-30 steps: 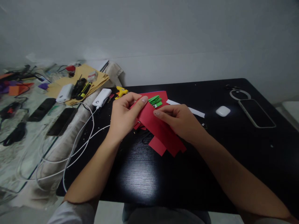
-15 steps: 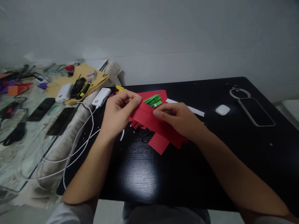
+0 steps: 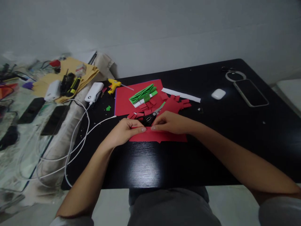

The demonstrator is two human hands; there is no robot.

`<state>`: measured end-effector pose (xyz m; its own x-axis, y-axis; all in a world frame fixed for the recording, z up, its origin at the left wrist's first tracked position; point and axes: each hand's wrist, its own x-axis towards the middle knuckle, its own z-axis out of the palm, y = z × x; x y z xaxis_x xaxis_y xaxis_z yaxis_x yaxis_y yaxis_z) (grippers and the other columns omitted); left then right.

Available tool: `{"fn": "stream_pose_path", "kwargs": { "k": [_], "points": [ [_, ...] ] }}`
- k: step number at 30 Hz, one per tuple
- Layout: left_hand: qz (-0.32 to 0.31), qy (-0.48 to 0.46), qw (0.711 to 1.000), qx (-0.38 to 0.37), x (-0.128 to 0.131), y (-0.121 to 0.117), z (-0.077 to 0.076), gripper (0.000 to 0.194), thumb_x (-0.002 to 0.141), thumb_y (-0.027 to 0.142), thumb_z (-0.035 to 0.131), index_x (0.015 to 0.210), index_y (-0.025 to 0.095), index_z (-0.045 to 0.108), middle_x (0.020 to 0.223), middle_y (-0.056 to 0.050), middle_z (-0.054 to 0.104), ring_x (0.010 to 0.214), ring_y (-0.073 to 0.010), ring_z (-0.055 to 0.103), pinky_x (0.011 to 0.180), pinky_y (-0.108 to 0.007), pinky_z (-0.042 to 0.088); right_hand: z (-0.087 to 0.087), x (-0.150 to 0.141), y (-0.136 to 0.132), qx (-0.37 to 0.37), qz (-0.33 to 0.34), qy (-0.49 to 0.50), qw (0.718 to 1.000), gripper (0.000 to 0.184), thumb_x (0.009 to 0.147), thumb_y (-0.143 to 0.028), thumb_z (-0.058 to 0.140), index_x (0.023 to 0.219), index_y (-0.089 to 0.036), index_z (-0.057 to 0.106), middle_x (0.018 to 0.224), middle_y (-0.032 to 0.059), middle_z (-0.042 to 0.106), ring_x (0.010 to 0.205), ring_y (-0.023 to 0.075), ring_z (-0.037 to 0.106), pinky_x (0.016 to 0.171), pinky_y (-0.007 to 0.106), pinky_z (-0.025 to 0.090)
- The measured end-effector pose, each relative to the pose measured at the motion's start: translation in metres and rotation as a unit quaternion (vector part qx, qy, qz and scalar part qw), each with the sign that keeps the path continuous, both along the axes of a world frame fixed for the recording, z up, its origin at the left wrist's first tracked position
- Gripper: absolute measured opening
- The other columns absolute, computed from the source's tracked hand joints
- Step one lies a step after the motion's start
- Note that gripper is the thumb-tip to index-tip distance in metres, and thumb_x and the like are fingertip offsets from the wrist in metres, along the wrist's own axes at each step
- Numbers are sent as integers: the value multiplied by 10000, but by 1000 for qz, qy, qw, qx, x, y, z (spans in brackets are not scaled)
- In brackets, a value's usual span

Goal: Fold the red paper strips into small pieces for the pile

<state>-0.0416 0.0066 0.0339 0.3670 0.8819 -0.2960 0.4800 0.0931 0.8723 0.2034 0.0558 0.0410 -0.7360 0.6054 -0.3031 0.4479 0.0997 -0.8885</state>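
A grey wall closes off the back, and in front of it stands a black table. Tan envelopes lie among the clutter off the table's left side. On the table, towards the back, a red sheet lies flat. Nearer the front edge, the left hand and the right hand are close together, thumbs almost meeting, both pinching the red strip near its upper edge. The strip stretches crosswise between and below them, in front of the red sheet; whether its lower edge touches the table cannot be told. The phone lies at the far right. A white strip slants away to the right of the red sheet, and a folded green paper rests on that sheet. The power bank, plugged to a white cable, sits at the left; the yellow glue gun lies by the sheet's back left corner. Scissors, partly hidden, lie just behind the hands. A white case is near the phone. Small red scraps are scattered about the scissors, and a green scrap lies left of the sheet.
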Motion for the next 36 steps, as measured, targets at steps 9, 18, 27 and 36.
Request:
{"fn": "stream_pose_path", "kwargs": {
  "k": [9,18,27,36],
  "points": [
    [-94,64,993,23,9,-5,0,262,918,414,663,905,166,747,756,4,666,682,-125,550,638,-232,408,-17,9,-9,12,14,-32,999,321,868,-427,662,778,-136,763,685,10,648,633,135,523,595,265,347],
    [-151,47,987,37,17,-6,-18,276,977,366,580,923,152,746,759,4,668,693,-123,552,659,-225,416,-32,2,-12,41,51,-20,998,316,866,-357,651,647,-131,684,600,-20,566,601,116,467,584,262,296],
    [-144,29,989,25,18,-8,-24,260,959,377,624,920,153,749,826,-17,734,735,-136,626,701,-231,460,-34,2,-15,41,46,-28,998,243,872,-310,671,735,-130,757,649,0,654,637,129,534,621,258,337],
    [-138,41,989,29,18,-7,-24,269,955,390,632,924,153,753,813,-15,730,730,-135,623,696,-229,452,-33,1,-15,62,39,-32,997,225,880,-299,689,751,-139,780,677,10,699,648,134,575,628,256,351]
  ]
}}
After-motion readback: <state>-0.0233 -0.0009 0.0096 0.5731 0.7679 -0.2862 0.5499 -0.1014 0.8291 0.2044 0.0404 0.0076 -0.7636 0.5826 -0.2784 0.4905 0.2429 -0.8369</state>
